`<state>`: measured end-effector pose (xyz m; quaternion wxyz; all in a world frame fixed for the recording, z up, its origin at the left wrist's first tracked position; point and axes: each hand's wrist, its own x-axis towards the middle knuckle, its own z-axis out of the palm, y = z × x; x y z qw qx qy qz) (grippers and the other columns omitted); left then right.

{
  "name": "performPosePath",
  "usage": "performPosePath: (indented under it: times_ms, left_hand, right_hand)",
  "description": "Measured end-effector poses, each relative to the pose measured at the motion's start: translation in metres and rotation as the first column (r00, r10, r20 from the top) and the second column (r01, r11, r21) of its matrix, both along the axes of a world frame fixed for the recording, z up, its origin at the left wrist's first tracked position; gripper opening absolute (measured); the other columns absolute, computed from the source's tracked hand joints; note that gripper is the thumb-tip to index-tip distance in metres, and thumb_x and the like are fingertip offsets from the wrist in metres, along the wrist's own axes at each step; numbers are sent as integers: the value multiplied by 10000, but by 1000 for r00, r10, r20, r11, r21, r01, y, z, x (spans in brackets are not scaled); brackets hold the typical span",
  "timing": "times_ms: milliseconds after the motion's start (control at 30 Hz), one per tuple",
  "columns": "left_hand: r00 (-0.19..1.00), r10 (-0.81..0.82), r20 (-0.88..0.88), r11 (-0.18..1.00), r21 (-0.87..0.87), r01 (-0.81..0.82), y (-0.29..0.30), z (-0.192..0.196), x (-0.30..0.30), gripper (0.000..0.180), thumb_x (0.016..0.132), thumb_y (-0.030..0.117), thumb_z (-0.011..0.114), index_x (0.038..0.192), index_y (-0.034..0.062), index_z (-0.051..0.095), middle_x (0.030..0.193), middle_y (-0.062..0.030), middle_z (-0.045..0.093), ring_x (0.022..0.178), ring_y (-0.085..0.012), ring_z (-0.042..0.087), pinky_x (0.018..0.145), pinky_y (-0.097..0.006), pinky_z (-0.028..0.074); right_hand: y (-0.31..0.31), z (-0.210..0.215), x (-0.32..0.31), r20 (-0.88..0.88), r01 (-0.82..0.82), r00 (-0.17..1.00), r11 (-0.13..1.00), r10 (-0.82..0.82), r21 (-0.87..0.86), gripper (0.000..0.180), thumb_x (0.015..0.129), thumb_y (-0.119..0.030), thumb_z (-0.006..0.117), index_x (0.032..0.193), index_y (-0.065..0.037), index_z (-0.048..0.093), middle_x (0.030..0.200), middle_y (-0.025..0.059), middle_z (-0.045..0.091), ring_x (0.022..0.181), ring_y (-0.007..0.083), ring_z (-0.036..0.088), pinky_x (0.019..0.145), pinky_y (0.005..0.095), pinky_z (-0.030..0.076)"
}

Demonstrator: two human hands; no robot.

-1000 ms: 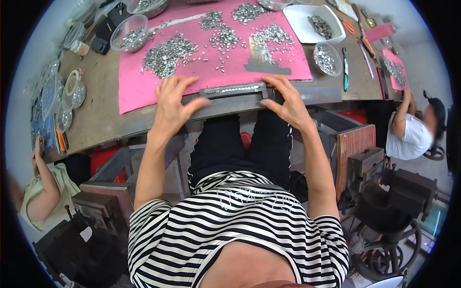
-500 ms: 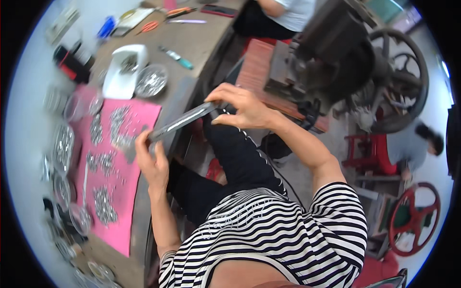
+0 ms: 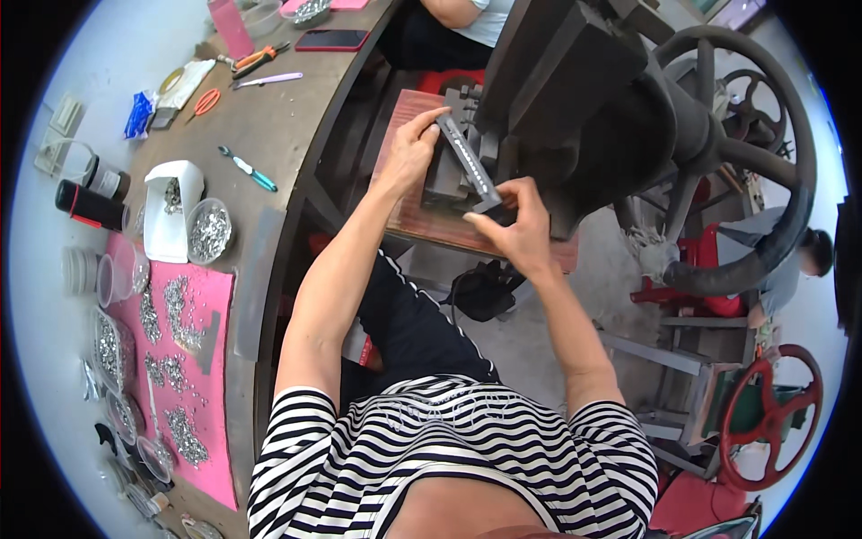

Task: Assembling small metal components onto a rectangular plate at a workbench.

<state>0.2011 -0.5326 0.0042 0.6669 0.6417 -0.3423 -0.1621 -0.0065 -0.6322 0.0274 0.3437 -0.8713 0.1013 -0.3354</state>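
Observation:
A narrow dark grey metal bar (image 3: 473,168) with a row of small shiny pieces along it lies between my two hands. My left hand (image 3: 411,154) pinches its far end between thumb and fingers. Around the near end, my right hand (image 3: 523,229) is closed, fingers on the right side and thumb toward the front. The bar is over the bed of a heavy dark press (image 3: 575,117), close to its metal blocks; whether it touches them I cannot tell. Under the blocks is a reddish wooden board (image 3: 404,216).
On the left, a workbench (image 3: 269,135) carries a pink mat (image 3: 215,359) with heaps of small silver pieces, a white tray (image 3: 166,238), a bowl of pieces (image 3: 210,231), scissors, pliers and a phone (image 3: 330,40). A large handwheel (image 3: 790,180) stands right. Other people sit at top and right.
Both hands have carried the bar from beside the workbench edge to the right, over the press bed. It has turned, so my left hand is now at the far end. The view has shifted too.

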Motion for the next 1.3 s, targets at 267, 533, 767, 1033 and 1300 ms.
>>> performPosePath:
  times_ms: [267, 533, 767, 1033, 1300]
  left_hand:
    - [997, 9, 76, 1000, -2, -8, -30, -9, -9, 417, 1059, 103, 462, 1468, 40, 521, 1310, -122, 663, 1189, -145, 593, 1030, -262, 422]
    - [977, -91, 196, 992, 103, 71, 17, 0, -60, 841, 971, 442, 591, 1549, -86, 286, 1605, -264, 332, 1522, -348, 280, 1238, -500, 115]
    - [909, -46, 414, 977, 208, -45, 31, -13, -76, 1101, 771, 502, 826, 1565, -38, 288, 1620, -246, 312, 1527, -339, 272, 1217, -591, 108]
    - [899, -38, 437, 976, 211, -61, 21, -5, -83, 1107, 783, 511, 816, 1575, -31, 264, 1638, -219, 291, 1531, -322, 268, 1225, -584, 105]
    - [882, -154, 446, 965, 259, 37, 30, 2, -66, 1115, 750, 551, 820, 1564, -18, 313, 1637, -200, 306, 1533, -394, 225, 1233, -570, 100]
  right_hand:
    - [16, -25, 21, 252, 97, 968, 937, -10, -336, 574, 629, -181, 957, 1069, -42, 614, 936, 121, 574, 797, 295, 578, 662, 373, 492]
    - [13, -27, 18, 194, 72, 981, 969, -26, -235, 557, 672, -187, 907, 1110, -49, 592, 1014, 127, 577, 890, 332, 594, 776, 424, 482]
    - [8, 97, -72, 131, 165, 985, 855, -114, -491, 714, 751, -169, 852, 1366, -14, 524, 1333, 160, 580, 1242, 341, 547, 1051, 418, 431]
    - [-81, 61, -155, 532, 597, 563, 756, -633, 268, 404, 864, -25, 775, 1194, 7, 544, 1069, 91, 642, 954, 134, 625, 867, 284, 503]
    - [-97, 165, -181, 320, 674, 672, 731, -668, 110, 245, 907, -164, 775, 1012, 11, 640, 801, 45, 643, 720, 125, 613, 715, 267, 495]
